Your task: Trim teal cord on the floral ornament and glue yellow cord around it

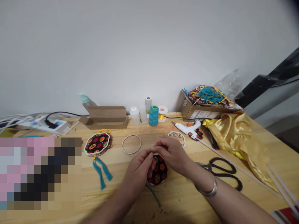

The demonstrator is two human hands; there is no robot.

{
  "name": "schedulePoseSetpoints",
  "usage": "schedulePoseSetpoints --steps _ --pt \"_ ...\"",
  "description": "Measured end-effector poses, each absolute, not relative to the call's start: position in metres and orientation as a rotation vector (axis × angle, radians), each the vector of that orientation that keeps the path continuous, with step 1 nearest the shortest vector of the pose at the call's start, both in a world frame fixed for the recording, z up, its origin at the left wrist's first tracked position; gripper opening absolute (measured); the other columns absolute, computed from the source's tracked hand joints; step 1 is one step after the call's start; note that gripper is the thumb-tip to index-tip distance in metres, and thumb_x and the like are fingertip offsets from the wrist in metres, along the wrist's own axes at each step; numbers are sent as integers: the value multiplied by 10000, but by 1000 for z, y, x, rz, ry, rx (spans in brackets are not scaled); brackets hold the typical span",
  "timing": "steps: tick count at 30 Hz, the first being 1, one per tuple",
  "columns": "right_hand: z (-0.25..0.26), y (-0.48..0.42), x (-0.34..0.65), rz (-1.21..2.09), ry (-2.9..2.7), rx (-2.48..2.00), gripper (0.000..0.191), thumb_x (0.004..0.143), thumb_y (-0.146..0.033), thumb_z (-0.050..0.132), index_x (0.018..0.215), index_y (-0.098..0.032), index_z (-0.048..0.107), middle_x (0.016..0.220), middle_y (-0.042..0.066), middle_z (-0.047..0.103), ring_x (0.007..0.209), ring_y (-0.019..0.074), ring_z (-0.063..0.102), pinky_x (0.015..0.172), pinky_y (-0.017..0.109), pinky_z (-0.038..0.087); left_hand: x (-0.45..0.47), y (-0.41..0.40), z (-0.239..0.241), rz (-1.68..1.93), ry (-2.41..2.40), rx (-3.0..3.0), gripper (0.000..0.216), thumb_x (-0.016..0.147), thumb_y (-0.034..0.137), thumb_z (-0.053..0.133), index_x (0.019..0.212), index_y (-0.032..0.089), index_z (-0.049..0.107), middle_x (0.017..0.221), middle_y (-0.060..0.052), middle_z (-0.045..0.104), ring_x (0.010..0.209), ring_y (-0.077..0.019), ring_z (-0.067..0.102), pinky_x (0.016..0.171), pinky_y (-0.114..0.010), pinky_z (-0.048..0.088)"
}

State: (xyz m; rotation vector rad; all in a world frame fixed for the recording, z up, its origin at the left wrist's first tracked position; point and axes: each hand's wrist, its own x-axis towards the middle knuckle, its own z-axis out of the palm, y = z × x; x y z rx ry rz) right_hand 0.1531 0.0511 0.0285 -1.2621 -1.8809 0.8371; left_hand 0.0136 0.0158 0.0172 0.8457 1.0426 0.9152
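In the head view, my left hand (pixel 140 169) and my right hand (pixel 171 154) meet fingertip to fingertip over a black ornament with red flowers (pixel 160 171). Both are closed in a pinch. A thin yellow cord (pixel 158 134) curves up from behind my right fingers, which seem to grip it. Whatever lies between my left fingertips is too small to make out. Below the ornament, a teal tassel (pixel 154 196) trails over the wooden table (pixel 112 199). Just behind my right hand is a pale lattice frame (pixel 183 140), partly covered.
Left stand stacked flowered ornaments (pixel 97 143) and a hoop (pixel 131 144). Teal thread (pixel 153 116), bottles (pixel 135 115) and an open carton (pixel 107 119) line the wall. Right are a glue gun (pixel 189 129), scissors (pixel 219 169), gold cloth (pixel 243 133) and a filled box (pixel 198 112).
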Motion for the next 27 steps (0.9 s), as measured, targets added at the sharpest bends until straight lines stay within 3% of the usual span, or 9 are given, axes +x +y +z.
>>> schedulePoseSetpoints --steps 10,17,27 --pt "28 52 156 703 -1945 -1245 128 802 -175 575 679 -157 602 676 -10 567 692 114 512 642 223 371 15 16 19 939 1147 846 231 729 362 614 680 138 587 481 66 408 407 -39 303 391 -158 207" --pt "28 66 176 56 -2278 -1567 166 836 -161 503 738 -166 637 767 57 595 798 197 461 700 303 345 9 23 17 1146 1048 574 229 659 334 685 698 135 580 464 75 425 376 -17 272 379 -152 173" --pt "26 58 169 -6 -2698 -1607 143 774 -122 516 752 -136 657 817 118 622 869 257 465 688 348 328 7 23 19 1183 1023 513 189 674 283 681 705 127 578 471 77 422 372 -5 267 376 -146 166"
